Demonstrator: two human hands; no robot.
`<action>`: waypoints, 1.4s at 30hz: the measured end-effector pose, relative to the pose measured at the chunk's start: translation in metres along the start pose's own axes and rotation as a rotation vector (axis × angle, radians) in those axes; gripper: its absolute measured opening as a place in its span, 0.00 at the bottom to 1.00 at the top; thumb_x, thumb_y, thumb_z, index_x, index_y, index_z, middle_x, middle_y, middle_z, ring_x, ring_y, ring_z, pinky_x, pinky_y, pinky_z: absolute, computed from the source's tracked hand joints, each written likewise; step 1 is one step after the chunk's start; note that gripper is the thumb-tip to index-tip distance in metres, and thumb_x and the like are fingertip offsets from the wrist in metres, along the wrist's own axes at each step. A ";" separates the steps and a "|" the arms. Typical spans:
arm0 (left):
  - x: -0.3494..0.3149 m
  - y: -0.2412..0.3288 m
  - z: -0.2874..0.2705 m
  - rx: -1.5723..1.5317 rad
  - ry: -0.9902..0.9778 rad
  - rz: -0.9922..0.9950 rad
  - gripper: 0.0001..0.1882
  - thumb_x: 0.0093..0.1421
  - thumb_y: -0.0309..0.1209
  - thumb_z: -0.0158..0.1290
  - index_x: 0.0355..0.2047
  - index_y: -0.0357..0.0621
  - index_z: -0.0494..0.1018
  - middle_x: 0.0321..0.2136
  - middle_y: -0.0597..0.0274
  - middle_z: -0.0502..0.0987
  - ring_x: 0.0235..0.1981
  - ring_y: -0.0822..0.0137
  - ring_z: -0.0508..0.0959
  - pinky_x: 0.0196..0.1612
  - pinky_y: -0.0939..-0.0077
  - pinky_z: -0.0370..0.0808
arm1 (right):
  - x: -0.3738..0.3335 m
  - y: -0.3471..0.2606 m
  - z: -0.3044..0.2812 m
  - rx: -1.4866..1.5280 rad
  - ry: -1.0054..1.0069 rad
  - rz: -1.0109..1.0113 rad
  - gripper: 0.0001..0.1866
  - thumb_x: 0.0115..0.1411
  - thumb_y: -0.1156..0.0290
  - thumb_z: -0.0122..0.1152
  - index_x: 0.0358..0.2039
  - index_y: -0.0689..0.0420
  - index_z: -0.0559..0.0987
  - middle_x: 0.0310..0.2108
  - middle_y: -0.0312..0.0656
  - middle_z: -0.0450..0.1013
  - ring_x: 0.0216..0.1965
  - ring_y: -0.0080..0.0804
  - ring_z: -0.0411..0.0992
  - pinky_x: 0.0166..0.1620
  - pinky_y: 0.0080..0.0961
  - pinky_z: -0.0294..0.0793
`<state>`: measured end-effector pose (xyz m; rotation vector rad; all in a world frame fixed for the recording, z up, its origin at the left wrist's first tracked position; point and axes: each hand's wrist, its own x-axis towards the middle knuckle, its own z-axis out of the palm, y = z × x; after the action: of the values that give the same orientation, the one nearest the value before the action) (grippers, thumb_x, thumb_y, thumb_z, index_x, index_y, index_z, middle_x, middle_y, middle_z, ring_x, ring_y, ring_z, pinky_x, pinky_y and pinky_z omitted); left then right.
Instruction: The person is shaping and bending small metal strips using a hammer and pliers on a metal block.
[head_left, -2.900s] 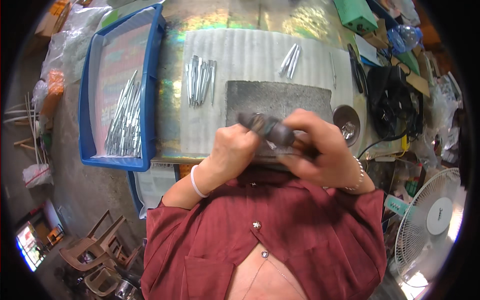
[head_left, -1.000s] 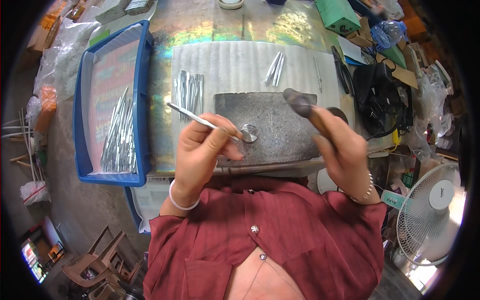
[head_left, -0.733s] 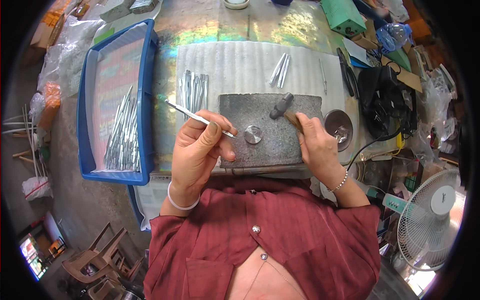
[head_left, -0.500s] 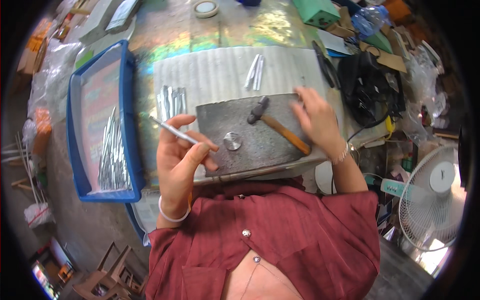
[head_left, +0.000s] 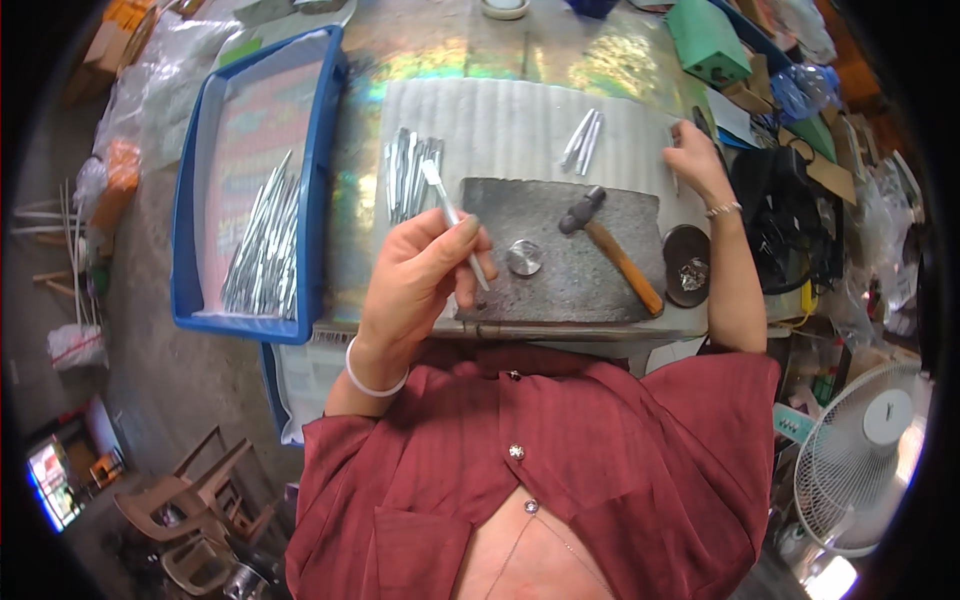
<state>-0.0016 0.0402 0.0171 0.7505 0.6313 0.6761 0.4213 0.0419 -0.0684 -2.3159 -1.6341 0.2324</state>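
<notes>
My left hand (head_left: 425, 262) is closed around a slim silver metal rod (head_left: 447, 203), held tilted over the left edge of a dark grey slab (head_left: 500, 215). Its upper end looks wider and pale. Out at the right edge of the white foam sheet (head_left: 480, 110), my right hand (head_left: 698, 160) has its fingers drawn together; a thin stick-like thing shows under them, too small to name. On the slab lie a hammer (head_left: 622, 262) with a wooden handle and a round shiny metal disc (head_left: 524, 257). A round dark dish (head_left: 686, 262) with small shiny bits stands right of the slab.
Several silver rods (head_left: 412, 170) lie on the foam at left, a few more rods (head_left: 583, 142) farther back. A blue tray (head_left: 318, 200) at left holds a heap of rods. Black bag-like items (head_left: 785, 215), a green box (head_left: 708, 45) and a fan (head_left: 860, 455) crowd the right.
My right hand has moved from beside the hammer out to the right and away from me, uncovering the dish. My left hand still holds the rod, now more upright. The view has shifted.
</notes>
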 end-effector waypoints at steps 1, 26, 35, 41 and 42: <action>0.003 -0.001 -0.002 -0.058 -0.068 -0.029 0.11 0.63 0.34 0.50 0.34 0.37 0.71 0.23 0.57 0.76 0.14 0.76 0.72 0.17 0.88 0.67 | -0.005 0.000 -0.008 0.100 -0.022 0.016 0.15 0.46 0.70 0.52 0.33 0.66 0.71 0.28 0.54 0.71 0.32 0.47 0.71 0.36 0.36 0.69; -0.004 -0.006 0.001 -0.129 -0.119 -0.196 0.08 0.58 0.28 0.56 0.36 0.41 0.71 0.22 0.65 0.75 0.13 0.80 0.70 0.13 0.91 0.62 | -0.145 -0.189 -0.057 1.311 -0.656 -0.028 0.05 0.63 0.73 0.49 0.36 0.61 0.70 0.26 0.33 0.68 0.21 0.11 0.63 0.23 0.08 0.61; -0.001 -0.016 -0.004 -0.204 -0.180 -0.232 0.08 0.58 0.28 0.56 0.36 0.40 0.71 0.20 0.68 0.74 0.11 0.83 0.65 0.13 0.90 0.59 | -0.152 -0.203 -0.033 1.459 -0.712 0.034 0.06 0.65 0.72 0.48 0.37 0.62 0.70 0.24 0.32 0.68 0.19 0.11 0.64 0.22 0.08 0.63; -0.010 -0.013 0.009 0.285 -0.222 -0.187 0.09 0.58 0.27 0.56 0.38 0.38 0.72 0.19 0.69 0.73 0.15 0.82 0.68 0.16 0.87 0.63 | -0.149 -0.213 -0.031 1.470 -0.439 0.143 0.06 0.62 0.73 0.55 0.36 0.63 0.72 0.22 0.33 0.71 0.17 0.12 0.65 0.20 0.10 0.65; -0.012 -0.015 0.010 0.286 -0.234 -0.183 0.09 0.58 0.27 0.56 0.38 0.38 0.72 0.19 0.69 0.73 0.15 0.82 0.68 0.16 0.87 0.63 | -0.149 -0.213 -0.030 1.466 -0.428 0.141 0.06 0.62 0.73 0.55 0.36 0.63 0.72 0.22 0.33 0.71 0.17 0.12 0.65 0.20 0.10 0.65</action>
<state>0.0025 0.0191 0.0148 1.0068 0.5793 0.3258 0.1894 -0.0362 0.0248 -1.2017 -0.7960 1.4359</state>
